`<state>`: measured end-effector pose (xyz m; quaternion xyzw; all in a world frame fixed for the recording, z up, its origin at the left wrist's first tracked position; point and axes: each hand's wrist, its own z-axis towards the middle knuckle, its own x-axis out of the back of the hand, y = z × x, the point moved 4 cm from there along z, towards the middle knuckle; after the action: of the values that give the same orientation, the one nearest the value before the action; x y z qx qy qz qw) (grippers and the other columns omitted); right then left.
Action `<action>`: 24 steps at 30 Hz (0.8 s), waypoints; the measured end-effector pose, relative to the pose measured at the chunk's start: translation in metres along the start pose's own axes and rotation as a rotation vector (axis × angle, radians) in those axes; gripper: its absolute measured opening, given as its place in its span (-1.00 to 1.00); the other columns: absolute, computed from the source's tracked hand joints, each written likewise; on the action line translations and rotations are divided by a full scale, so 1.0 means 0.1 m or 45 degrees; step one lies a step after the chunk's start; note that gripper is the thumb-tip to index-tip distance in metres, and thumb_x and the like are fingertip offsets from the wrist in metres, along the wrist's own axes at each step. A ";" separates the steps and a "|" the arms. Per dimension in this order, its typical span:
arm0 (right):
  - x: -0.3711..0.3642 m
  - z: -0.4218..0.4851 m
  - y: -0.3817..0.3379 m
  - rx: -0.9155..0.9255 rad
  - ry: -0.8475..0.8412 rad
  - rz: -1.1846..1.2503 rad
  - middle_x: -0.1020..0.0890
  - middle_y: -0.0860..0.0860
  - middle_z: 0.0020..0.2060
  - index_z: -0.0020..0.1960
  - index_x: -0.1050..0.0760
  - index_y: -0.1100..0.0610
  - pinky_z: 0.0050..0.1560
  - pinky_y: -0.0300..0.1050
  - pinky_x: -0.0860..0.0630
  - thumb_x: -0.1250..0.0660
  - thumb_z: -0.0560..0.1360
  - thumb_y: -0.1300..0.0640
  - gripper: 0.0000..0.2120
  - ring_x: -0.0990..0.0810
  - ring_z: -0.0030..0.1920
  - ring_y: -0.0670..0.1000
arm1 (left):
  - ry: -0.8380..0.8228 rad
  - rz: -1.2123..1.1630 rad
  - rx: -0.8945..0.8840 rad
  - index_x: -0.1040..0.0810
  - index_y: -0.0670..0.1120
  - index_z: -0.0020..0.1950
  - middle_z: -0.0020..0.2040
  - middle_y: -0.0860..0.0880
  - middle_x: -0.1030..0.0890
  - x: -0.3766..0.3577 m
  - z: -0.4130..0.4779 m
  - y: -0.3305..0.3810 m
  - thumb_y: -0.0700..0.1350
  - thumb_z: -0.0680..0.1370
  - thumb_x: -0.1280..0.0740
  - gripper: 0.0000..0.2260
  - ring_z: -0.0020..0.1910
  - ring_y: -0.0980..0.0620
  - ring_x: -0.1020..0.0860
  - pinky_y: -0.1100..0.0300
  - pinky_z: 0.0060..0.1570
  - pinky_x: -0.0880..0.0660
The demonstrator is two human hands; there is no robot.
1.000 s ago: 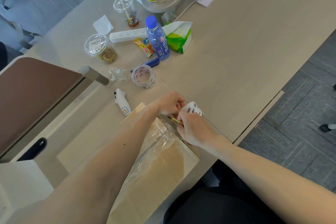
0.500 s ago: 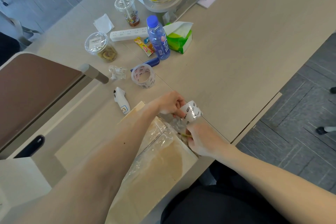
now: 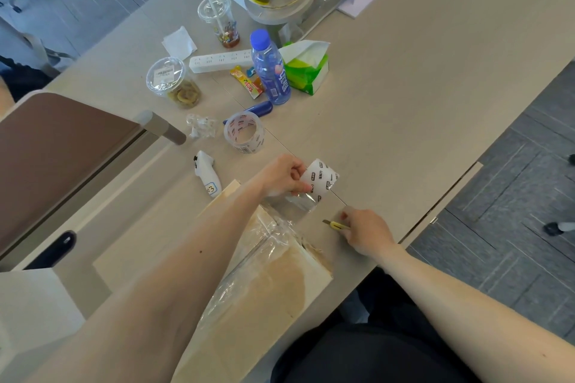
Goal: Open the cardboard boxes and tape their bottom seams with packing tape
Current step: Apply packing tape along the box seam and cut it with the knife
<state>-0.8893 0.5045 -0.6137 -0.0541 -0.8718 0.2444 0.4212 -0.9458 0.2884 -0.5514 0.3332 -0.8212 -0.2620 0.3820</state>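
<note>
A cardboard box [image 3: 267,298] lies in front of me on the table, with clear packing tape [image 3: 273,233] running along its seam. My left hand [image 3: 281,176] grips a white tape roll [image 3: 320,177] just past the box's far end, a strip of clear tape still leading from roll to box. My right hand [image 3: 365,230] holds a small yellow utility knife [image 3: 335,224], blade pointing left, low over the table to the right of the tape strip.
A second tape roll [image 3: 244,132] stands further back, with a blue pen [image 3: 259,109] behind it. A white controller [image 3: 208,176] lies left of the box. Bottle [image 3: 270,68], tissue pack [image 3: 306,67], power strip [image 3: 221,60], cups and snacks crowd the far table. Table edge [image 3: 441,205] runs at right.
My right hand has drawn the knife away from the tape, down and to the right. My left hand has lifted the roll slightly, leaving a short tape strip stretched from the box.
</note>
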 end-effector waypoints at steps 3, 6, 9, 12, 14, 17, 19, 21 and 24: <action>-0.02 0.05 0.01 0.050 0.006 -0.110 -0.60 -0.01 -0.01 0.06 -0.54 0.02 -0.04 -0.06 -0.48 -0.34 0.51 -0.05 -0.81 -0.56 0.05 0.10 | 0.029 -0.043 -0.011 -0.60 -0.30 0.03 -0.16 -0.18 -0.70 0.01 0.00 -0.02 -0.26 0.45 -0.53 -0.77 -0.33 0.10 -0.63 0.18 -0.23 -0.56; 0.11 0.16 0.01 0.052 0.069 -0.013 -0.52 -0.02 0.01 0.09 -0.51 0.01 0.05 0.00 -0.44 -0.44 0.38 -0.22 -0.58 -0.47 0.08 0.06 | 0.033 -0.132 -0.006 -0.60 -0.29 0.03 -0.19 -0.13 -0.69 0.00 0.00 -0.02 -0.31 0.45 -0.51 -0.80 -0.33 0.14 -0.61 0.21 -0.25 -0.57; 0.47 0.30 -0.01 0.074 0.168 0.377 -0.49 -0.01 0.05 0.26 -0.42 0.05 0.05 -0.05 -0.46 -0.53 0.36 -0.08 -0.44 -0.50 0.07 0.03 | -0.003 -0.256 -0.018 -0.59 -0.21 0.02 -0.19 0.00 -0.69 0.00 0.00 0.01 -0.38 0.45 -0.48 -0.81 -0.27 0.16 -0.64 0.25 -0.19 -0.60; 0.79 0.44 -0.06 0.138 0.091 0.550 -0.47 0.00 0.08 0.40 -0.28 0.03 0.02 -0.13 -0.46 -0.56 0.35 -0.01 -0.27 -0.52 0.04 0.00 | -0.001 -0.333 -0.025 -0.56 -0.28 0.09 -0.11 -0.08 -0.67 0.04 -0.01 0.03 -0.42 0.46 -0.45 -0.77 -0.21 0.15 -0.65 0.27 -0.12 -0.60; 0.92 0.54 -0.10 0.212 0.046 0.577 -0.48 0.02 0.12 0.43 -0.26 -0.03 0.02 -0.16 -0.47 -0.57 0.34 0.04 -0.23 -0.54 0.07 0.01 | -0.011 -0.339 -0.019 -0.56 -0.31 0.12 -0.11 -0.08 -0.66 0.06 -0.01 0.03 -0.41 0.46 -0.45 -0.74 -0.22 0.16 -0.63 0.28 -0.10 -0.59; 1.01 0.65 -0.20 0.398 -0.156 0.579 -0.46 -0.01 0.19 0.42 -0.27 -0.12 0.08 -0.24 -0.49 -0.54 0.38 0.18 -0.28 -0.51 0.18 -0.02 | -0.058 -0.343 -0.008 -0.56 -0.28 0.12 -0.10 -0.07 -0.66 0.04 0.00 0.04 -0.41 0.45 -0.46 -0.73 -0.20 0.16 -0.63 0.29 -0.09 -0.58; 1.01 0.73 -0.25 0.422 -0.270 0.549 -0.49 -0.06 0.19 0.33 -0.35 -0.07 0.18 -0.13 -0.53 -0.49 0.40 0.28 -0.39 -0.51 0.24 -0.04 | -0.078 -0.328 -0.008 -0.56 -0.27 0.11 -0.10 -0.06 -0.66 0.07 0.00 0.05 -0.42 0.45 -0.46 -0.74 -0.21 0.17 -0.63 0.27 -0.08 -0.58; 1.02 0.81 -0.28 0.399 -0.277 0.480 -0.55 -0.06 0.15 0.23 -0.41 0.01 0.18 0.04 -0.54 -0.49 0.34 0.24 -0.48 -0.54 0.21 -0.02 | -0.045 -0.291 0.026 -0.57 -0.25 0.11 -0.04 -0.06 -0.65 0.13 0.03 0.02 -0.40 0.45 -0.47 -0.73 -0.23 0.13 -0.61 0.18 -0.06 -0.60; 1.03 0.89 -0.36 0.397 -0.227 0.402 -0.61 -0.02 -0.03 0.08 -0.42 0.05 0.06 0.16 -0.55 -0.52 0.29 0.16 -0.57 -0.60 0.02 0.07 | 0.042 -0.308 0.185 -0.57 -0.20 0.11 0.12 -0.08 -0.58 0.23 0.08 -0.06 -0.40 0.43 -0.48 -0.70 -0.23 -0.01 -0.62 0.15 -0.16 -0.64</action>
<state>-1.0185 0.4699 -0.5704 -0.1022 -0.8381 0.4426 0.3022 -0.9612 0.2685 -0.5494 0.4609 -0.7855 -0.2403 0.3360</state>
